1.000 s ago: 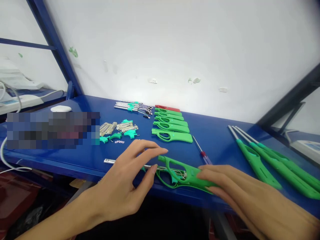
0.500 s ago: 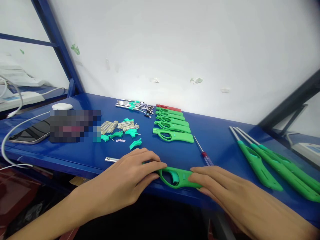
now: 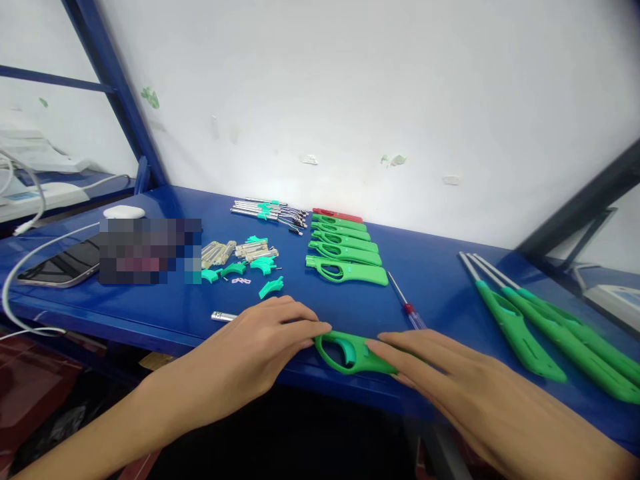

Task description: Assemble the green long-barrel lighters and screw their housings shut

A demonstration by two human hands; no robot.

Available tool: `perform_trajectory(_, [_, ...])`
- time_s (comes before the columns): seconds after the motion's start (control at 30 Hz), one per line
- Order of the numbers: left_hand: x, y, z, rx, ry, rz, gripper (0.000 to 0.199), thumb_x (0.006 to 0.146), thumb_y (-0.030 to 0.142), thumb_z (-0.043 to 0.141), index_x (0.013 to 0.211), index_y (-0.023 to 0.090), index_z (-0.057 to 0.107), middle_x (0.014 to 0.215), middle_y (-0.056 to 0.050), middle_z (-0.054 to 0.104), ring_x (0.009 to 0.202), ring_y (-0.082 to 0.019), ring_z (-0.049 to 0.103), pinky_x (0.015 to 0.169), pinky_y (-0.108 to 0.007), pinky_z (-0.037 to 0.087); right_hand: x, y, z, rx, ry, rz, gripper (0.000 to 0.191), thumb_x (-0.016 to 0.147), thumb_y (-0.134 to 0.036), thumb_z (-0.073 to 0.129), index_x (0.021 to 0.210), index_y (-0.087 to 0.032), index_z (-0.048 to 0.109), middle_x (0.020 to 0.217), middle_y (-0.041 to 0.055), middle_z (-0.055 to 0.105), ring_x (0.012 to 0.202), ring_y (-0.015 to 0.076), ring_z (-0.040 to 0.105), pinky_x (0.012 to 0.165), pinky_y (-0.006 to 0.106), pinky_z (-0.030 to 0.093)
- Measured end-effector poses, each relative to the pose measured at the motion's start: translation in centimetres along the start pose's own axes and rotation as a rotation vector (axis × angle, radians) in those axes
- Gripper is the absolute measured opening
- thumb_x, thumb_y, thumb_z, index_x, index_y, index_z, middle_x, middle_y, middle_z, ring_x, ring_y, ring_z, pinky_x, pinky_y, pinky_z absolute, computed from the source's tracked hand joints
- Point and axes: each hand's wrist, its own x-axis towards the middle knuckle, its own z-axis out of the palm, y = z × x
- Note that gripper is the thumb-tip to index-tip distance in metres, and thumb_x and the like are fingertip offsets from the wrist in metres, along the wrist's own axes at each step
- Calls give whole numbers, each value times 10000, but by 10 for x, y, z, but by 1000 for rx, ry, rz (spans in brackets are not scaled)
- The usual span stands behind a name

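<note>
A green gas lighter (image 3: pixel 361 361) with a teal trigger lies across the table's front edge, its trigger loop facing me. My left hand (image 3: pixel 265 347) is closed around its neck end, the fingers hiding that part. Past those knuckles a silver metal tube (image 3: pixel 223 316) sticks out to the left, in line with the lighter. At the other end my right hand (image 3: pixel 445 373) grips the handle, fingertips pressed on its upper face and the thumb mostly underneath. Just behind the right hand lies a screwdriver (image 3: pixel 413 316) with a clear and red handle.
Several green lighter shells (image 3: pixel 357 273) and a red one (image 3: pixel 340 215) are lined up behind. Left of them lie metal tubes with wires (image 3: pixel 263 210), teal triggers (image 3: pixel 271 287) and clear fuel tanks (image 3: pixel 219 253). Finished-looking lighters (image 3: pixel 525 337) rest at right; a phone (image 3: pixel 63 263) at left.
My right hand's fingers have slid slightly left along the lighter's handle toward the trigger loop. The left hand has shifted very little and keeps its hold.
</note>
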Motion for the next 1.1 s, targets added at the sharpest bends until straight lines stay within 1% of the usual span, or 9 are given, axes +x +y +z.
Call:
perform_trajectory(0.27, [0, 1, 0, 2, -44, -8, 399, 1104, 102, 515, 1426, 277, 675, 1308, -63, 712, 1150, -203, 698, 1004, -316, 585, 1, 1, -1, 2, -27, -10, 960, 681, 55, 431, 1589, -250, 500, 1479, 24, 705, 1265, 200, 734, 1042, 317, 632])
perform_trajectory(0.47, [-1, 1, -1, 18, -76, -13, 445, 1087, 60, 508, 1447, 283, 646, 1352, -57, 679, 1194, -205, 668, 1050, -324, 550, -1, 0, 4, -2, -91, 30, 1029, 679, 93, 440, 1646, -256, 444, 1491, 55, 691, 1269, 227, 736, 990, 337, 664])
perform_trajectory(0.53, [-2, 2, -2, 29, -89, -3, 471, 1078, 36, 487, 1452, 280, 637, 1364, -57, 670, 1199, -203, 661, 1073, -330, 539, 0, -2, 5, 12, -98, 36, 931, 746, 87, 445, 1614, -244, 496, 1461, 67, 707, 1247, 224, 749, 974, 331, 671])
perform_trajectory(0.6, [-4, 3, -2, 46, -98, 6, 503, 1067, 14, 469, 1463, 282, 624, 1384, -57, 655, 1215, -206, 649, 1103, -346, 522, 4, -5, 3, 31, -76, 41, 712, 881, 45, 437, 1518, -226, 603, 1385, 78, 748, 1186, 218, 776, 941, 324, 683])
perform_trajectory(0.7, [-5, 4, -3, 78, -118, 4, 548, 1052, -4, 465, 1497, 289, 592, 1416, -67, 623, 1250, -221, 621, 1118, -372, 510, 11, -8, 2, 23, -24, 62, 449, 1072, -112, 394, 1381, -201, 708, 1269, 98, 794, 1072, 217, 810, 861, 319, 703])
perform_trajectory(0.8, [-5, 5, -4, 99, -131, -2, 548, 1060, 3, 455, 1505, 299, 579, 1384, -74, 618, 1209, -225, 623, 1070, -378, 534, 10, -8, 6, 6, 23, 84, 448, 1131, -205, 353, 1424, -231, 691, 1259, 92, 802, 1039, 206, 819, 852, 319, 707])
perform_trajectory(0.9, [-4, 6, -5, 131, -123, 20, 575, 1043, -19, 449, 1509, 293, 575, 1313, -81, 632, 1121, -228, 639, 1019, -397, 561, 1, -6, 15, -2, 63, 98, 438, 1139, -253, 384, 1481, -283, 655, 1307, 73, 794, 1108, 219, 809, 875, 329, 704])
perform_trajectory(1.03, [-3, 6, -4, 241, -94, 99, 771, 865, -168, 398, 1516, 207, 570, 1249, -112, 650, 1075, -255, 645, 955, -421, 582, -8, -3, 24, -20, 101, 125, 451, 1122, -232, 429, 1521, -337, 610, 1299, 48, 793, 1105, 241, 804, 874, 379, 707])
perform_trajectory(1.1, [-3, 5, -4, 283, -60, 139, 767, 844, -179, 395, 1501, 172, 577, 1241, -125, 659, 1069, -266, 640, 926, -425, 579, -8, -1, 25, -4, 126, 164, 457, 1122, -295, 467, 1568, -354, 550, 1283, 45, 788, 1094, 245, 799, 876, 396, 703])
